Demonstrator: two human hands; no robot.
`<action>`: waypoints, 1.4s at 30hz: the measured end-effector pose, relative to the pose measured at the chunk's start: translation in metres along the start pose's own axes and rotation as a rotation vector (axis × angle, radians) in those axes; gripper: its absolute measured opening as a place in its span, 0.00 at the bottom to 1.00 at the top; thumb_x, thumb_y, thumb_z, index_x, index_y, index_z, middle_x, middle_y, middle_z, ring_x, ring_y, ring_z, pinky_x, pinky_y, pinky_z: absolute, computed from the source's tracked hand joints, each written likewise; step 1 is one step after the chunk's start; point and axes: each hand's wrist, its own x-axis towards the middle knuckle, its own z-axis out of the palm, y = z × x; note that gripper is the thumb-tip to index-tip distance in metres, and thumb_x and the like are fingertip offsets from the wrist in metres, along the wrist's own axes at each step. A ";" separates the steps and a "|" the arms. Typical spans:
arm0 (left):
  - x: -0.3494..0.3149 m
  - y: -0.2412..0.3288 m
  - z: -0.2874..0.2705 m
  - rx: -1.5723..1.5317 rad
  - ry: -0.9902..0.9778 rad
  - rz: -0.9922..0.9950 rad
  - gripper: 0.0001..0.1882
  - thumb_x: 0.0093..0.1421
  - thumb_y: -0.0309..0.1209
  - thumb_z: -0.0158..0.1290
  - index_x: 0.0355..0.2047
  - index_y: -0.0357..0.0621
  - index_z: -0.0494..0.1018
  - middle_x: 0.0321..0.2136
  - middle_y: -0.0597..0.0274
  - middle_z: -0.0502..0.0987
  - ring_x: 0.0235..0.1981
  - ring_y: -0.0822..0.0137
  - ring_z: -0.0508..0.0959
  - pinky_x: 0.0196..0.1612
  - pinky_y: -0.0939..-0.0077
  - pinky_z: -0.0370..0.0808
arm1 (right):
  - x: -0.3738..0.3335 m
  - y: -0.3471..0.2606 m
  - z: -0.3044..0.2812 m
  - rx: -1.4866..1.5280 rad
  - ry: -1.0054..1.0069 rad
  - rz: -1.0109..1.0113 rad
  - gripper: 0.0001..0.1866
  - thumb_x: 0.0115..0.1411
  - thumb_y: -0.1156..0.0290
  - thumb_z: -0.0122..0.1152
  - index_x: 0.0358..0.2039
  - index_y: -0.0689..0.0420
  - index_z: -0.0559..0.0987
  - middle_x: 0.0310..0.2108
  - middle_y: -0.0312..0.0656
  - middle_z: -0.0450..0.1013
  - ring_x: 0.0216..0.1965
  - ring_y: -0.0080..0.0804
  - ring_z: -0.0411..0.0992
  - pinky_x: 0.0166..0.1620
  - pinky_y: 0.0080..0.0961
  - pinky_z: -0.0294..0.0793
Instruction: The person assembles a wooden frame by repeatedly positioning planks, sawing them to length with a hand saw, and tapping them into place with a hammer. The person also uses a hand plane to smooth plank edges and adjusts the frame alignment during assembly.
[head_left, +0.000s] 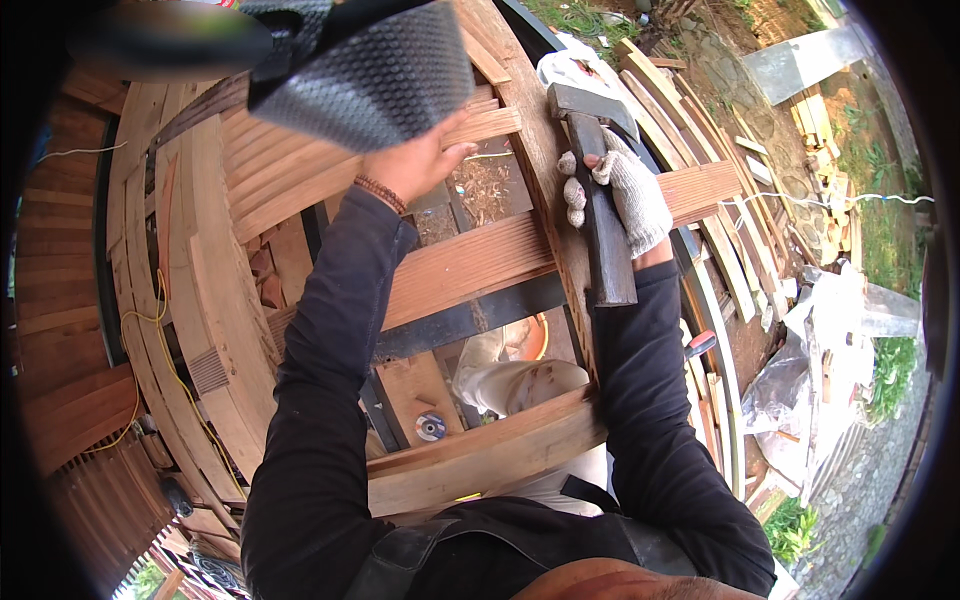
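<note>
My right hand (637, 195), in a whitish knit glove with a bare thumb tip, is wrapped round the dark handle of a hatchet (606, 230). The hatchet's grey metal head points away from me, and its handle end lies over my right sleeve. My left hand (412, 168), bare with a beaded bracelet, reaches forward over wooden slats (300, 165), thumb stretched out to the right. A black textured piece (385, 85) close to the camera hides most of its fingers. Whether that hand touches the piece or the slats I cannot tell.
A reddish plank (470, 262) crosses the wooden frame, with a thick beam (490, 455) nearest me. A small disc (431, 427) lies on a lower board. Yellow cord (163, 310) runs along the left timbers. Stacked boards (715, 255) and plastic sheeting (810, 370) are at right.
</note>
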 end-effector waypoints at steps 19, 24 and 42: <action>0.001 -0.005 0.001 0.025 0.027 0.050 0.21 0.58 0.39 0.68 0.48 0.39 0.82 0.56 0.64 0.82 0.53 0.55 0.81 0.57 0.63 0.78 | -0.012 -0.003 0.021 -0.220 -0.029 0.092 0.48 0.55 0.83 0.52 0.78 0.52 0.52 0.37 0.54 0.73 0.22 0.41 0.74 0.20 0.36 0.78; 0.000 0.003 -0.001 0.018 0.080 0.060 0.21 0.56 0.38 0.68 0.47 0.41 0.83 0.56 0.64 0.82 0.53 0.56 0.81 0.57 0.64 0.78 | 0.002 0.006 0.012 -0.229 -0.018 0.060 0.47 0.55 0.84 0.53 0.77 0.54 0.52 0.36 0.52 0.73 0.22 0.39 0.73 0.21 0.35 0.78; -0.192 0.006 -0.068 0.235 -0.141 -0.602 0.27 0.71 0.53 0.48 0.36 0.41 0.85 0.35 0.50 0.84 0.44 0.46 0.82 0.49 0.51 0.76 | 0.023 0.022 -0.008 0.009 -0.037 -0.201 0.33 0.59 0.77 0.57 0.66 0.56 0.65 0.38 0.44 0.74 0.27 0.31 0.72 0.25 0.26 0.78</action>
